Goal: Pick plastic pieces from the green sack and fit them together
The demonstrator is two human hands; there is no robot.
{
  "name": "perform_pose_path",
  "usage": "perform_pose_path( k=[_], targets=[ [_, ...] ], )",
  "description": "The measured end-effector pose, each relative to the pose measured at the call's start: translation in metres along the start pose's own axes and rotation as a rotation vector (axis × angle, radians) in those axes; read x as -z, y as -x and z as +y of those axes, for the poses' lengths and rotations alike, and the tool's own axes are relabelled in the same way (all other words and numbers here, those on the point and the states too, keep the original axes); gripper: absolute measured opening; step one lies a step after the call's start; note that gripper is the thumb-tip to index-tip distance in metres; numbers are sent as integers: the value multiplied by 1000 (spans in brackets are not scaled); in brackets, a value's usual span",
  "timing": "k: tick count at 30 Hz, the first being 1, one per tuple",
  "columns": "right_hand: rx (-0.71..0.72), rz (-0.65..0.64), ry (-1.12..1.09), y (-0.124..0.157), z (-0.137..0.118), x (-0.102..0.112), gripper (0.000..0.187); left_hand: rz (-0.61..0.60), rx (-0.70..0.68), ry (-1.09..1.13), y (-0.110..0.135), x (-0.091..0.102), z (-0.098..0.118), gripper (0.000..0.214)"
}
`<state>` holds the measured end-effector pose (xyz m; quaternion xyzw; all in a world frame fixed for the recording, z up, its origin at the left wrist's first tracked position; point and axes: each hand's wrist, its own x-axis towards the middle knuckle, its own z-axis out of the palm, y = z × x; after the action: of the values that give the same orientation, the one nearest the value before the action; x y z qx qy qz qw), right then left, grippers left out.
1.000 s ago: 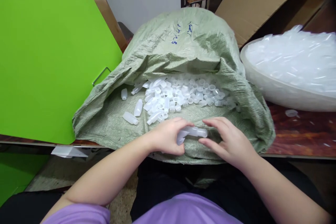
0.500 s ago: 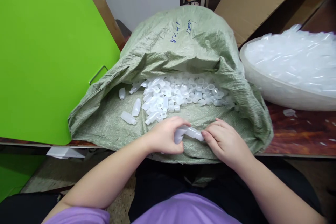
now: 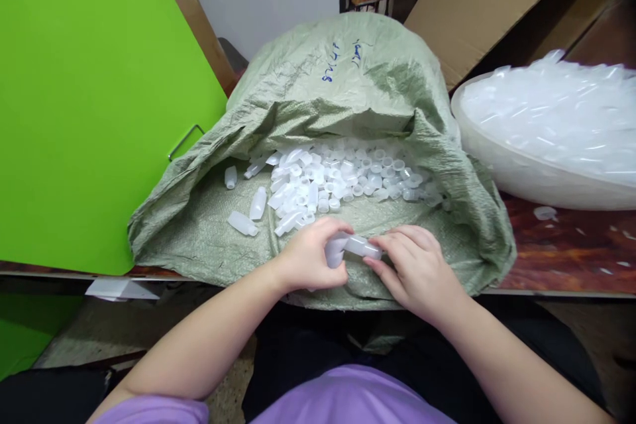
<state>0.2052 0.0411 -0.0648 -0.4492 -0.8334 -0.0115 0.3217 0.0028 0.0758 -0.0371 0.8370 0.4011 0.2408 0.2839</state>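
Note:
A green woven sack (image 3: 348, 86) lies open on the table edge, with several small translucent plastic bottles (image 3: 342, 175) spilled in its mouth. My left hand (image 3: 311, 258) is closed round a few small bottles in front of the sack's lip. One small translucent bottle (image 3: 360, 246) lies sideways between both hands. My right hand (image 3: 415, 268) has its fingers curled and pinches the right end of that bottle. Three loose bottles (image 3: 243, 202) lie apart at the left of the pile.
A big white basin (image 3: 527, 175) heaped with translucent bottles stands at the right on the dark red table (image 3: 561, 258). A bright green board (image 3: 89, 99) leans at the left. Cardboard (image 3: 477, 0) rises behind the basin. One cap (image 3: 545, 212) lies by the basin.
My right hand has closed in from the right and taken the end of the sideways bottle. Both hands have shifted slightly left and come closer together.

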Motion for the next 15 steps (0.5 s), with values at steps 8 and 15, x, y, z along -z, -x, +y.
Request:
perform_pose_path(
  k=[8, 15],
  targets=[
    [-256, -63, -199, -11, -14, -6, 20, 129, 109, -24, 3, -5, 3, 40],
    [-261, -39, -186, -7, -17, -10, 21, 208, 84, -17, 10, -7, 2, 48]
  ],
)
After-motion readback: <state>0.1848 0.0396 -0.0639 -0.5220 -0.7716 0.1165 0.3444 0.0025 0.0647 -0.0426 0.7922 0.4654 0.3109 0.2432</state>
